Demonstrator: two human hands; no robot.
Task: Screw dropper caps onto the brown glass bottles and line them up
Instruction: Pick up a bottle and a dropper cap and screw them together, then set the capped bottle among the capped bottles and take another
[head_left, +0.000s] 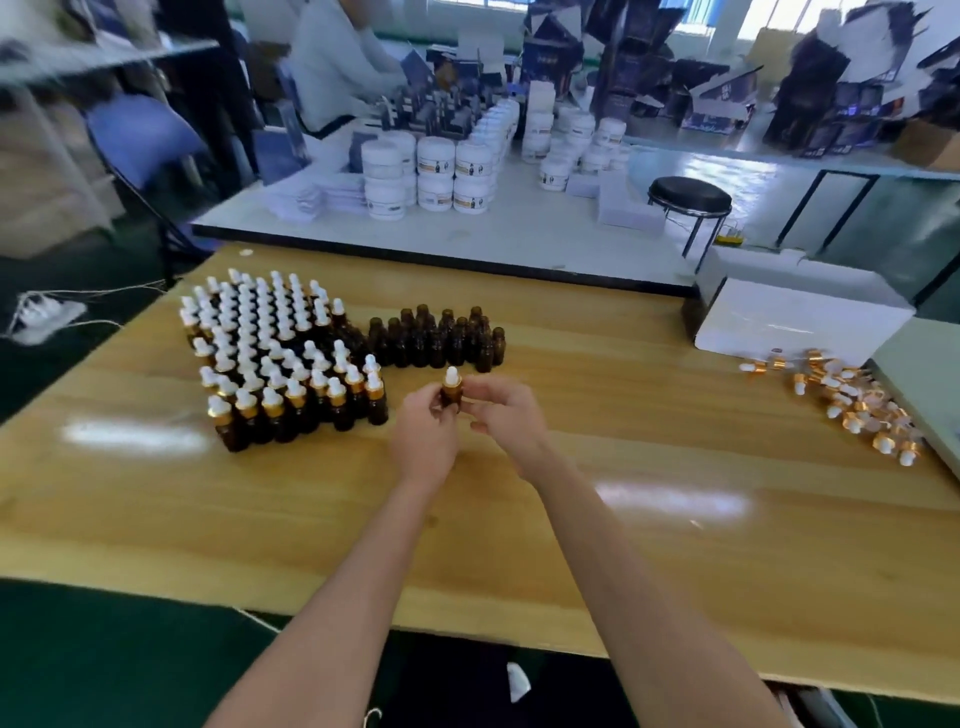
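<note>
Both hands meet just right of the capped block (280, 358): the left hand (423, 436) pinches a brown bottle (451, 399), and the right hand (506, 415) curls beside it, grip unclear. Its dropper cap (452, 375) is on, so screwing seems nearly finished. Next, stand it against the block's near row.

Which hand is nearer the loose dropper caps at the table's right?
Right. The right hand sits left of the loose caps, well apart; the left hand is farther left, beyond the held bottle.
</note>
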